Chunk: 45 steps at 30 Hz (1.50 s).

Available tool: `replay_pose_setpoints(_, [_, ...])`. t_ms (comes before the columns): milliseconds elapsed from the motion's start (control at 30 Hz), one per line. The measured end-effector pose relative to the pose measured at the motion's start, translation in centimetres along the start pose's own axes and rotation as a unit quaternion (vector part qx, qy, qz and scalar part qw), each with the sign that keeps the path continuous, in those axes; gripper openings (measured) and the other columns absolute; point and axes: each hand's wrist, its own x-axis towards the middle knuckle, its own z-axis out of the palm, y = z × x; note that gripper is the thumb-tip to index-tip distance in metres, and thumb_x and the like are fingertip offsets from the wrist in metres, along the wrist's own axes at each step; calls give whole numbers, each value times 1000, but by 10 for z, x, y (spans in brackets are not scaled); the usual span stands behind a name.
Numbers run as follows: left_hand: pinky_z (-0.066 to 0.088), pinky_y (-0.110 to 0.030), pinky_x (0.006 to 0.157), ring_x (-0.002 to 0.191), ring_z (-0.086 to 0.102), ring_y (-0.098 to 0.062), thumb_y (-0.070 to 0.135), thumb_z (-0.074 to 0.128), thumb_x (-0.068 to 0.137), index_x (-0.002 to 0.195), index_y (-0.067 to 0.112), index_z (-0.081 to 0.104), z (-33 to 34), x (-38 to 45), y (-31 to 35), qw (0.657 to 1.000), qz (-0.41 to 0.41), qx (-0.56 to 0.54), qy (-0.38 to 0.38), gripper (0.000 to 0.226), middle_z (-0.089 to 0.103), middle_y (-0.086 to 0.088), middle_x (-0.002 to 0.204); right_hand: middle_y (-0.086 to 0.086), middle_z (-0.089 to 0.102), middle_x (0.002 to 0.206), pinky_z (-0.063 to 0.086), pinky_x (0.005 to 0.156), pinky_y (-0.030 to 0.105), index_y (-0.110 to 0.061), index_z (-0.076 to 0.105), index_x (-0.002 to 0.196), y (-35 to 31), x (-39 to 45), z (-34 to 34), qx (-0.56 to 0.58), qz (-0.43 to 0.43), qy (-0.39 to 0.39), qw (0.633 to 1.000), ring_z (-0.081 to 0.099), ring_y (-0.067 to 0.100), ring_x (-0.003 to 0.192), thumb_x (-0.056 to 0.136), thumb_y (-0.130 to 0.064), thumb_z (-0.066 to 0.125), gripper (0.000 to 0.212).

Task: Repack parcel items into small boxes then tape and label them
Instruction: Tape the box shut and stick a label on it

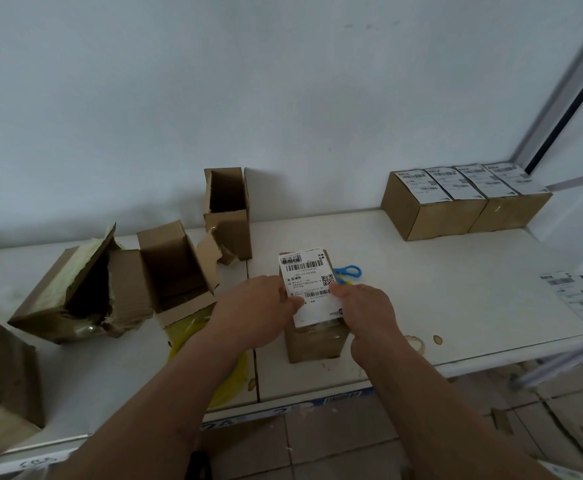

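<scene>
A small taped cardboard box stands on the white table in front of me. A white shipping label with barcodes lies across its top, its near end hanging over the box's front. My left hand pinches the label's left edge. The label's right edge is pinched by my right hand, thumb on top. Both hands sit just above the box top.
Blue-and-yellow scissors lie just behind the box. Several labelled boxes line the back right. Opened empty cartons and torn parcels crowd the left. A yellow tape roll lies under my left forearm. Label sheets rest at the right edge.
</scene>
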Motion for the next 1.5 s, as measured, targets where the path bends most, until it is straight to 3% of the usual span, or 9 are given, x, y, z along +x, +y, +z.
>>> replay_pose_setpoints(100, [37, -16, 57, 88, 54, -8, 54, 44, 98, 118, 22, 56, 0, 1, 0, 1000, 5, 0, 1, 39, 61, 5, 115, -4, 60, 74, 39, 43, 12, -13, 60, 83, 1, -1, 1, -4, -3, 1, 1000, 56, 6, 62, 95, -20, 62, 14])
replay_pose_setpoints(200, [36, -15, 56, 88, 54, -8, 53, 44, 98, 118, 22, 55, -1, 1, 1, 1000, 7, 2, 1, 38, 60, 5, 114, -4, 56, 72, 35, 35, 7, -14, 56, 78, 1, 0, 0, -22, -14, 1, 1000, 53, 5, 60, 96, -21, 60, 20])
replay_pose_setpoints(367, [41, -19, 63, 90, 53, -10, 52, 47, 97, 120, 21, 54, 0, 0, 2, 1000, 6, 10, 1, 39, 60, 3, 117, -5, 56, 73, 34, 34, 5, -11, 56, 87, 2, 1, 0, -22, -24, 0, 999, 53, 5, 61, 97, -20, 60, 13])
replay_pose_setpoints(633, [49, -25, 73, 89, 53, -11, 52, 52, 95, 119, 22, 54, 1, -1, 4, 1000, 1, 9, 8, 38, 60, 3, 116, -4, 61, 79, 42, 51, 16, -15, 58, 87, 7, 3, 1, -31, -34, 11, 999, 58, 6, 66, 96, -23, 61, 12])
replay_pose_setpoints(967, [51, -29, 78, 87, 52, -11, 50, 54, 95, 113, 22, 52, 1, -1, 4, 1000, -19, -8, -7, 33, 49, 9, 95, -1, 65, 87, 56, 69, 27, -19, 54, 83, 13, 7, 3, -61, -56, 35, 996, 64, 11, 76, 92, -22, 67, 16])
replay_pose_setpoints(1200, [48, -28, 78, 93, 50, -10, 49, 54, 95, 125, 20, 47, 3, -2, 3, 999, -28, -37, -15, 42, 57, 2, 123, 0, 64, 91, 57, 71, 29, -19, 55, 86, 14, 8, 1, -75, -67, 32, 994, 65, 13, 82, 91, -22, 67, 14])
replay_pose_setpoints(1400, [44, -27, 76, 94, 49, -9, 47, 53, 96, 129, 20, 46, 4, -2, 3, 998, -26, -54, -20, 43, 56, 1, 126, -2, 65, 91, 51, 59, 20, -18, 56, 90, 11, 8, -1, -41, -86, 14, 995, 63, 9, 76, 90, -14, 67, 12])
replay_pose_setpoints(1500, [44, -25, 75, 94, 48, -8, 48, 54, 95, 132, 20, 44, 3, -3, 5, 998, -24, -59, -28, 47, 55, 2, 129, -2, 64, 101, 51, 60, 19, -19, 56, 102, 10, 10, -2, -50, -89, -6, 995, 63, 8, 78, 92, -15, 66, 15])
